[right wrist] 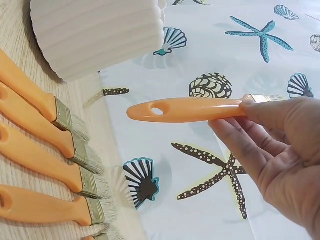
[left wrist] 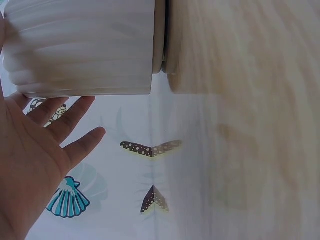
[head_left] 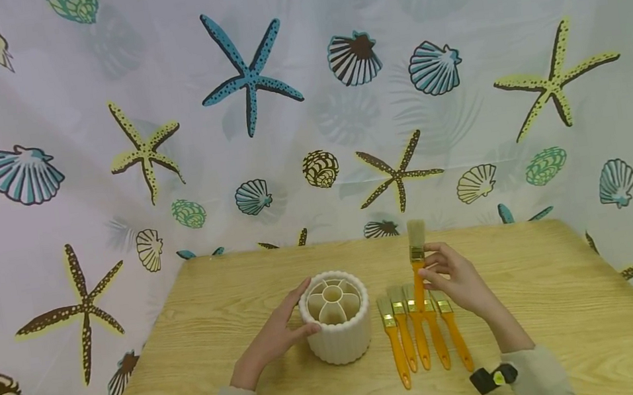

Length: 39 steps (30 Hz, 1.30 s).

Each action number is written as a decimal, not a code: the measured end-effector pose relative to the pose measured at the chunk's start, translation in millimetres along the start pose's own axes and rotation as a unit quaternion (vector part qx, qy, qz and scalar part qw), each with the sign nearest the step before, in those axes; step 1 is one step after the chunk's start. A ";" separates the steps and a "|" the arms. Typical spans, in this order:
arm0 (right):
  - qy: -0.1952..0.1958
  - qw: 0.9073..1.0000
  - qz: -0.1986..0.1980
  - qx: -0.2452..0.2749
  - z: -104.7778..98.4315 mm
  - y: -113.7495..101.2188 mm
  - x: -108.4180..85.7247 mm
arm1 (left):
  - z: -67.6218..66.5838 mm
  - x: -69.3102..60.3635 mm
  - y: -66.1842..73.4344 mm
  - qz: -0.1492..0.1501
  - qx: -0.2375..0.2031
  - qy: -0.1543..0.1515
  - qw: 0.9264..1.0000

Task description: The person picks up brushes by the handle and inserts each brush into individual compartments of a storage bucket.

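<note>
A white ribbed round holder (head_left: 341,341) with petal-shaped compartments stands upright on the table. My left hand (head_left: 276,329) rests around its left side, thumb at the front rim and fingers at the back; in the left wrist view the fingers of this hand (left wrist: 55,135) touch the holder (left wrist: 85,50). Between thumb and fingers, my right hand (head_left: 459,279) pinches an orange-handled paintbrush (head_left: 418,277) near its metal band, bristles up. The right wrist view shows the held brush (right wrist: 185,109) clear of the table in the right hand (right wrist: 285,155).
Several more orange brushes (head_left: 397,347) lie side by side on the wooden table (head_left: 212,318), right of the holder, bristles pointing away from me. A curtain (head_left: 308,132) printed with starfish and shells hangs behind the table and along both sides.
</note>
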State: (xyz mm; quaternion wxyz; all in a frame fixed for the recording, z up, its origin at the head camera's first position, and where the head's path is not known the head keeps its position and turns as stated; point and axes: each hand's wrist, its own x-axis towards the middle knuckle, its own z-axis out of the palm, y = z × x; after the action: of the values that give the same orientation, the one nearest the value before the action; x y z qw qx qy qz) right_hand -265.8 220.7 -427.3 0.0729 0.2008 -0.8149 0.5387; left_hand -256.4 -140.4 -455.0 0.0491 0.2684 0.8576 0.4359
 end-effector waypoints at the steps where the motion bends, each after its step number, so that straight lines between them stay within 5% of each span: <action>1: 0.000 1.000 0.001 0.002 0.9 -1.1 0.4 | 0.1 -0.1 -0.1 0.000 -0.001 0.001 1.000; 10: 0.004 1.000 0.006 0.015 8.5 -7.1 4.0 | 0.9 -0.1 -1.5 0.001 -0.001 0.002 1.000; 18: 0.006 1.000 -0.003 0.017 13.8 -7.3 7.3 | 15.3 9.9 -40.4 0.005 -0.001 0.024 1.000; 39: 0.011 0.999 -0.024 0.028 20.6 -15.4 15.3 | 13.2 10.3 -39.9 -0.001 -0.007 0.024 1.000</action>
State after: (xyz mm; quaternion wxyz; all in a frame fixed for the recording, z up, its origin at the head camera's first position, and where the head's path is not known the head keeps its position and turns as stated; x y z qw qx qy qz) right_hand -271.3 192.9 -417.5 0.0888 0.2166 -0.7936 0.5616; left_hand -277.6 -144.7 -492.5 0.0304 0.2567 0.8555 0.4487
